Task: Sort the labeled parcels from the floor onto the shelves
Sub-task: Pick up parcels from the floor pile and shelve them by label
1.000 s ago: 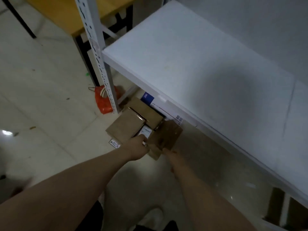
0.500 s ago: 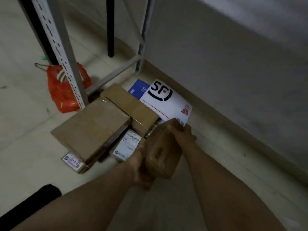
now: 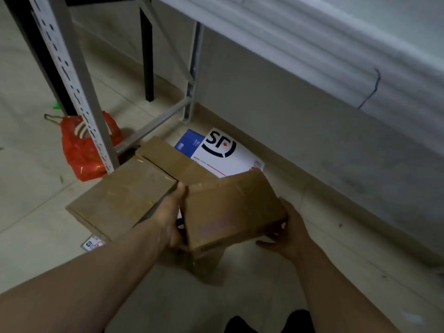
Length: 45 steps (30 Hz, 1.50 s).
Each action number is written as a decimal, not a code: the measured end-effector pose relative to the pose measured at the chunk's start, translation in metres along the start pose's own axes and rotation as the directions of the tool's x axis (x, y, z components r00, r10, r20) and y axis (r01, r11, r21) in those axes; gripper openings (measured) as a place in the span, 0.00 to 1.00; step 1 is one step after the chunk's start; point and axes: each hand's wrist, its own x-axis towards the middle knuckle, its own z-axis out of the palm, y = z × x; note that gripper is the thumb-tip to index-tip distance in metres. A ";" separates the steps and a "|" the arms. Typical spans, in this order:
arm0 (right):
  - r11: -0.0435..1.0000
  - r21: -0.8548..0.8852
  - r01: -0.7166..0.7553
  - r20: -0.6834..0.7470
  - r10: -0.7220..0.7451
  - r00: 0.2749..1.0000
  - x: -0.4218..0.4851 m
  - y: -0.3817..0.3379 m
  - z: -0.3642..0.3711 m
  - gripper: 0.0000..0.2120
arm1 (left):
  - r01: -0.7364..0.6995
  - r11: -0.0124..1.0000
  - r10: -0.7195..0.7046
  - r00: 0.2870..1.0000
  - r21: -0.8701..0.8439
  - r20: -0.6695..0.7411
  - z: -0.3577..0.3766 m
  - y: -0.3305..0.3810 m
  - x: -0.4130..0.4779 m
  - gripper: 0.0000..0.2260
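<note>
I hold a brown cardboard parcel (image 3: 230,210) above the floor, its plain face up. My left hand (image 3: 171,212) grips its left edge with the thumb on top. My right hand (image 3: 287,227) grips its right lower corner from beneath. Behind it on the floor lie a large flat cardboard parcel (image 3: 125,193), another brown box (image 3: 175,162), a white envelope with a black logo (image 3: 228,155) and a blue packet (image 3: 188,143). A small white label (image 3: 92,243) shows under the stack. The white shelf board (image 3: 336,44) runs overhead at the upper right.
A perforated grey shelf upright (image 3: 79,92) stands at the left with a cross brace (image 3: 156,123) near the floor. A red plastic bag (image 3: 81,150) sits behind the upright. A black table leg (image 3: 147,49) stands further back. The wall runs along the right.
The parcel has been lifted and turned so its broad face points up. My right hand moved from its far end to its right lower corner. The view dropped below the shelf.
</note>
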 end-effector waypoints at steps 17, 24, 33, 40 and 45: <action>0.990 0.098 0.101 0.211 -0.120 0.970 -0.026 0.029 0.006 0.30 | -0.407 0.900 0.262 0.788 0.153 0.557 -0.023 0.033 -0.028 0.38; 0.896 0.285 0.339 0.397 -0.433 0.809 -0.033 0.034 0.010 0.41 | -0.167 0.961 0.074 0.924 0.221 0.375 -0.039 0.048 -0.043 0.26; 0.937 0.210 0.277 0.515 -0.347 0.783 -0.048 0.017 0.019 0.40 | -0.465 0.879 0.289 0.697 0.108 0.656 -0.043 0.055 -0.045 0.41; 0.896 0.135 0.424 0.482 -0.433 0.762 -0.050 0.009 0.020 0.33 | -0.444 0.868 0.221 0.748 0.224 0.625 -0.046 0.054 -0.052 0.38; 0.839 -0.078 0.538 0.388 -0.472 0.792 -0.065 -0.006 0.031 0.36 | -0.588 0.765 0.312 0.695 0.262 0.647 -0.044 0.056 -0.053 0.39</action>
